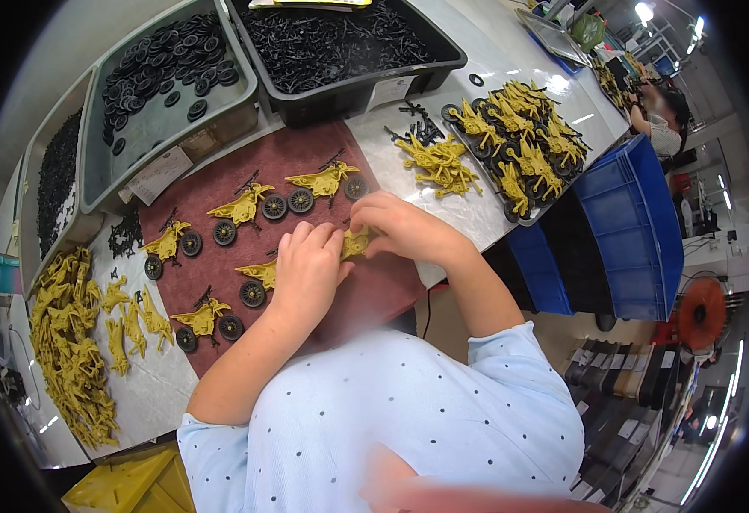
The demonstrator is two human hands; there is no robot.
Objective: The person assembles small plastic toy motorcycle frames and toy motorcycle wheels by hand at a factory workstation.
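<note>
Several yellow toy motorcycles (239, 208) with black wheels and handlebars lie in rows on a dark red cloth (212, 184). My right hand (400, 227) is bent round a yellow toy motorcycle (356, 244) in the nearer row, thumb below and fingers above. My left hand (310, 265) reaches this same toy from the left, fingers curled and close together against it; they hide much of it. Under the left hand's outer side another toy motorcycle (259, 274) shows its front and one wheel (252, 293). Nearer my left forearm lies one more toy motorcycle (203, 319).
Along the back stand a grey bin of black wheels (195, 141) and a black bin of small black parts (426, 73). Yellow bodies (71, 342) are heaped at the left, others (439, 162) at the right. A tray (533, 214) holds yellow-and-black toys. Blue crates (631, 231) stand beyond.
</note>
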